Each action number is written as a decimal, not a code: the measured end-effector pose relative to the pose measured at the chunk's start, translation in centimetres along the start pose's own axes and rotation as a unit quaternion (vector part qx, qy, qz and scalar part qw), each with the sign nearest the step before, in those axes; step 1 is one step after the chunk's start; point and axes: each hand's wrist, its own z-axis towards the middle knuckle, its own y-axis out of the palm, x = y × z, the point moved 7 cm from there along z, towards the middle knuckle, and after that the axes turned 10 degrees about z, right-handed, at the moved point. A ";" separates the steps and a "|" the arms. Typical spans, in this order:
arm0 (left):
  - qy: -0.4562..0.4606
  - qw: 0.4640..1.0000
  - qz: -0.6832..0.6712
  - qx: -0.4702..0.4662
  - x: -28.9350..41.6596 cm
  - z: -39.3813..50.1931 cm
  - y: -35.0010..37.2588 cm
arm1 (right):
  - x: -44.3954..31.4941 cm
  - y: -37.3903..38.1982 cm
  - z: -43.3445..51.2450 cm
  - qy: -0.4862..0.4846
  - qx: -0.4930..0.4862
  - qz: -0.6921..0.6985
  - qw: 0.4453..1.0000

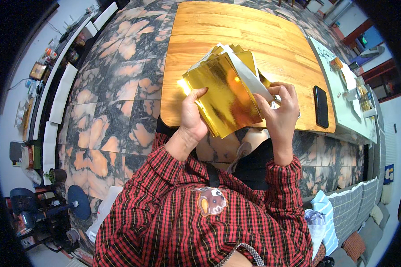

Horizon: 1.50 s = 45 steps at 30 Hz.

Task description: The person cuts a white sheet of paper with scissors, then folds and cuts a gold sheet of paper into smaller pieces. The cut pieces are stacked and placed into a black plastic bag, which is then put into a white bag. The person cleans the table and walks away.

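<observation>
A fanned stack of shiny gold foil paper sheets (225,93) is held over the near edge of a wooden table (234,23). My left hand (193,115) grips the stack at its left side, thumb on top of the gold face. At the right edge, my right hand (280,103) pinches the sheets between thumb and fingers. Pale undersides of some sheets, such as a white strip (245,73), show among the gold layers. A small metallic item near my right fingers is partly hidden, and I cannot tell what it is.
A black smartphone (321,106) lies at the table's right side. Beyond it stands a pale green table (341,90) bearing cups and other items. Marble-patterned floor tiles (120,100) stretch to the left, towards a long low cabinet (63,93). A grey sofa (354,200) is at lower right.
</observation>
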 end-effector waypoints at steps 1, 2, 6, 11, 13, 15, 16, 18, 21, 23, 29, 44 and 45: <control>0.000 1.000 0.000 0.001 0.0 0.0 0.1 | -0.3 -0.1 0.0 -0.011 0.014 0.002 1.000; -0.005 1.000 0.003 0.010 -0.1 0.0 0.0 | -0.5 -0.2 -0.1 -0.022 0.027 0.005 0.999; -0.004 1.000 0.017 0.026 -0.1 0.0 0.0 | -1.0 -0.4 -0.1 -0.036 0.057 0.014 0.998; 0.008 1.000 0.010 0.006 -0.1 0.3 0.2 | -1.3 -1.0 0.0 -0.069 0.097 0.012 0.993; 0.006 1.000 0.013 0.014 -0.1 0.4 0.1 | -1.0 -1.0 0.5 -0.036 0.079 0.060 0.994; 0.011 1.000 0.019 0.008 0.1 0.3 0.2 | 0.6 -1.7 0.7 0.105 0.112 0.190 0.970; 0.005 1.000 0.023 0.018 0.1 0.2 0.1 | -0.6 -2.5 1.1 0.032 0.138 0.236 0.961; -0.012 0.998 0.039 0.038 -0.1 0.1 0.0 | -2.6 -4.4 1.4 -0.043 0.206 0.160 0.964; -0.012 0.997 0.065 0.045 -0.3 0.1 0.4 | -7.6 -4.5 0.5 -0.223 0.193 0.026 0.955; 0.010 0.996 0.074 0.052 -0.3 0.2 0.6 | -10.4 -1.9 -1.2 -0.322 0.056 -0.022 0.945; 0.026 0.996 0.062 0.066 -0.2 0.2 0.4 | -7.6 7.1 -5.8 -0.238 -0.213 -0.161 0.934; -0.005 0.996 0.084 -0.023 -0.5 0.2 0.2 | -4.3 -0.1 -1.0 -0.049 0.048 0.062 0.996; -0.002 0.996 0.082 -0.037 -0.6 0.2 0.4 | -3.4 -0.4 -0.2 -0.027 0.057 0.049 0.997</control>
